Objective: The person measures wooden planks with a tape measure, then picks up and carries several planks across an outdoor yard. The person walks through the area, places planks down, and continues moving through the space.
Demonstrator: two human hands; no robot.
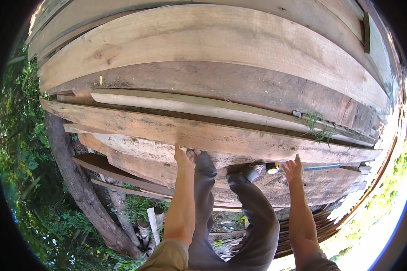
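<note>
A long, weathered wooden plank (pixel 239 134) runs across in front of me, its near edge facing my hands. My left hand (pixel 184 158) is at that edge, thumb up against the wood and the other fingers curled below it. Further right, my right hand (pixel 294 170) has its fingers apart, with one fingertip at the plank's edge. Just left of the right hand lies a small yellow and black object (pixel 272 168), and a thin blue strip (pixel 322 167) extends to the right of the hand. What the right fingertips bear on is partly unclear.
Broad planks (pixel 212 36) are stacked beyond, with a narrow pale batten (pixel 190 106) between. My legs (pixel 257 203) and shoes stand at the boards below. A tree trunk (pixel 72 180) and green foliage (pixel 25 158) border the left. A grass tuft (pixel 319 126) lies on the boards.
</note>
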